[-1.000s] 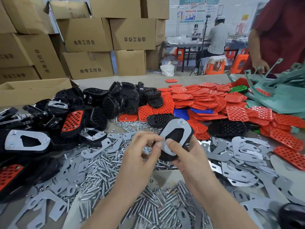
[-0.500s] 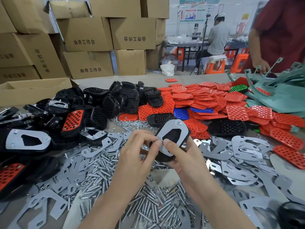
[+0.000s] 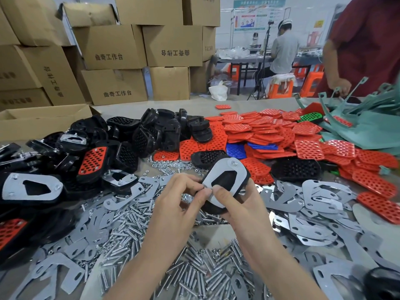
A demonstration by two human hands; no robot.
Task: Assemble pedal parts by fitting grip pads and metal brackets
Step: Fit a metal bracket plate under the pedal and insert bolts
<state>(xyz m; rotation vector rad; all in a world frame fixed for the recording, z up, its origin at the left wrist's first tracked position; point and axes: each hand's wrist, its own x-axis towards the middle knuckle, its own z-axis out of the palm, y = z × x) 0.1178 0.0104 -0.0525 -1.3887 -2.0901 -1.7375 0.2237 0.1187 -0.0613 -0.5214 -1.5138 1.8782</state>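
Black pedal body is held above the table's near middle, tilted, over the bolts. A grey metal bracket with a cut-out window lies flat on its top face, with one nut at the far end. Right hand grips the body from below with curled fingers, thumb on the bracket. Left hand has thumb and forefinger pinched on the bracket's near end. Red grip pads are piled behind.

Cardboard boxes w/ printed text are stacked back left; an open box is set at the bench edge. A white bag is left on the floor. Far back, a person in grey is seated on an orange stool.
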